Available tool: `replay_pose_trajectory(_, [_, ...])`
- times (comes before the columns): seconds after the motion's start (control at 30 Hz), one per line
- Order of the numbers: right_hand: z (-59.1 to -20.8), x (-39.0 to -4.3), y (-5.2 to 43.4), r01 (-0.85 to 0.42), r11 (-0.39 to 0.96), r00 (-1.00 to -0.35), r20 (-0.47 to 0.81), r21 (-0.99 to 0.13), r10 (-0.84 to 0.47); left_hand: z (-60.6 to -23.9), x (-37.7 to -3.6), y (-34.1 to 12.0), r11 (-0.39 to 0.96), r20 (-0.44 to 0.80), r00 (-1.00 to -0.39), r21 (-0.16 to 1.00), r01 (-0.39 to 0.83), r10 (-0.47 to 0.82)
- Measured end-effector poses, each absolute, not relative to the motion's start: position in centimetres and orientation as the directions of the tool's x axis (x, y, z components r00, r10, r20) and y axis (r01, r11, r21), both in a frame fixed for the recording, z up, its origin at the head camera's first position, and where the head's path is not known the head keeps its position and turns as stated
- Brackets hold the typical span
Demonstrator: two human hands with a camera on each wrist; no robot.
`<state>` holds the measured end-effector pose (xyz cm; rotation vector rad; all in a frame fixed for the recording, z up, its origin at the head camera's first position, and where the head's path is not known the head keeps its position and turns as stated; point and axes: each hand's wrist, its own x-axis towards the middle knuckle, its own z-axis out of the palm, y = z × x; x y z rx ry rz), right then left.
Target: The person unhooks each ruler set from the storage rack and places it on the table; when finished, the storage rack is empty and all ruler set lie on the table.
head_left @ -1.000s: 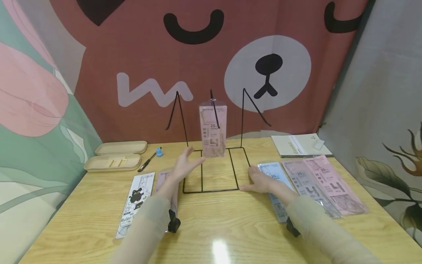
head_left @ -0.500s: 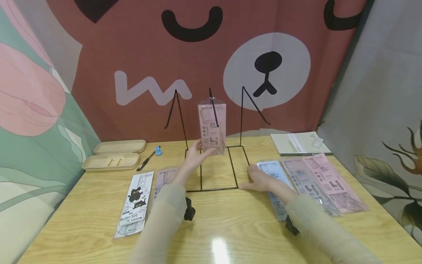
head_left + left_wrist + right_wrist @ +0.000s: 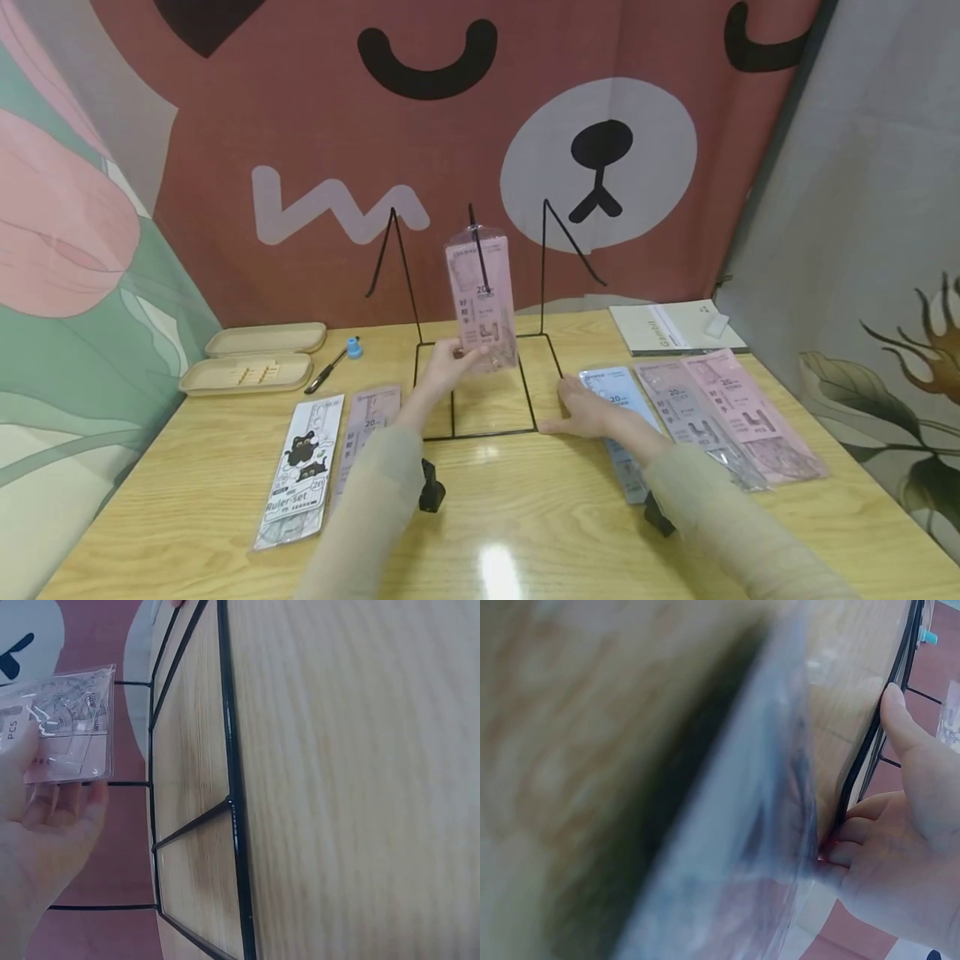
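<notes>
A black wire display rack [image 3: 543, 267] with three hooks stands on the table. From its middle hook hangs a pink ruler set [image 3: 495, 312] in a clear bag. My left hand [image 3: 446, 367] pinches the bag's lower left part, thumb in front and fingers behind. In the left wrist view, clear rulers show through the lower end of the ruler set [image 3: 75, 712]. My right hand [image 3: 585, 408] grips the rack's base at its front right corner. The right wrist view shows the thumb along the wire, fingers [image 3: 855, 832] curled at it.
Right of the rack lie a blue ruler set [image 3: 607, 383], a greyish-pink one [image 3: 675, 400] and a pink one [image 3: 738, 400]. On the left are a white cat-print ruler set [image 3: 303, 467], a mauve one [image 3: 371, 408], a pen [image 3: 326, 371] and an open case [image 3: 247, 375]. Notebooks [image 3: 652, 325] lie behind.
My left hand has moved right and up to the hanging ruler set and taken hold of it. The ruler set's lower end now tilts forward and right. My right hand stays at the rack.
</notes>
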<state>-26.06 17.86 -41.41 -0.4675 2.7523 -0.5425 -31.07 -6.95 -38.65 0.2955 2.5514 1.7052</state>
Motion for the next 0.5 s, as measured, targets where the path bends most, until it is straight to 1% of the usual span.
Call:
replay_pose_trajectory(0.27, [-41.0,-25.9,17.9,-0.264,0.870,-0.904,-0.207,-0.416,-0.373,-38.5,-29.7,-7.4,0.383,0.089,-0.970,0.907,0.173,0.226])
replay_pose_trajectory(0.5, [-41.3,-25.9,17.8,-0.268,0.869,-0.901,-0.211,-0.415,-0.379,-39.0,-27.9,-8.6,0.369,0.160,-0.941,0.890,0.267,0.297])
